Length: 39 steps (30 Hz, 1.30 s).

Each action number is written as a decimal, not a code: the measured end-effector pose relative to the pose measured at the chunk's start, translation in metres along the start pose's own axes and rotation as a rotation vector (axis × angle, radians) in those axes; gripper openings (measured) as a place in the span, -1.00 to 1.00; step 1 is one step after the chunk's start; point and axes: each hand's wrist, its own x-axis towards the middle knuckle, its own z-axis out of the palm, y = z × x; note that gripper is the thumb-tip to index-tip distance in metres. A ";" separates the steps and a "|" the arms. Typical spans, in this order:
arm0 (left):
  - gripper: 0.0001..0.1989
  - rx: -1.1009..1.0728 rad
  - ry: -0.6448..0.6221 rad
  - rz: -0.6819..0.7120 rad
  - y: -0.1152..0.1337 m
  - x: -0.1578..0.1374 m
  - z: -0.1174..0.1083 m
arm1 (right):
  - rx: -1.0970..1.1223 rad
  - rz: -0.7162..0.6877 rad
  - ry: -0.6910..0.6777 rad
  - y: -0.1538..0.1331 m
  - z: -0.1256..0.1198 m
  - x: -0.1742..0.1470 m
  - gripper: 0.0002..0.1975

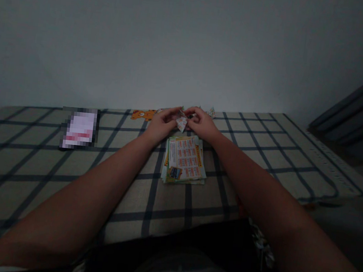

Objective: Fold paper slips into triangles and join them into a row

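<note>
Between my two hands is a small piece of folded printed paper, white with coloured marks and pointed at its lower end. My left hand pinches it from the left, fingers bent. From the other side my right hand grips it with thumb and fingertips. Just below my hands lies a stack of printed paper sheets, green-edged, with columns of reddish text and a small picture in one corner. Other folded paper pieces show partly behind my right hand.
A blurred-out phone-like object rests at the left on the checked tablecloth. The cloth has a bear print near the wall. A dark pleated curtain hangs at the right, beyond the table's edge.
</note>
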 end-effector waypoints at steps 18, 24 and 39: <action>-0.54 -0.084 0.060 -0.114 0.004 0.001 0.000 | -0.059 0.001 0.037 0.013 -0.004 0.002 -0.76; -0.51 -0.066 0.127 -0.145 0.001 0.002 -0.003 | -0.147 -0.024 0.038 0.008 -0.005 0.000 -0.72; -0.58 -0.174 0.072 -0.199 0.005 0.003 -0.003 | -0.177 -0.100 0.050 0.005 -0.007 0.000 -0.73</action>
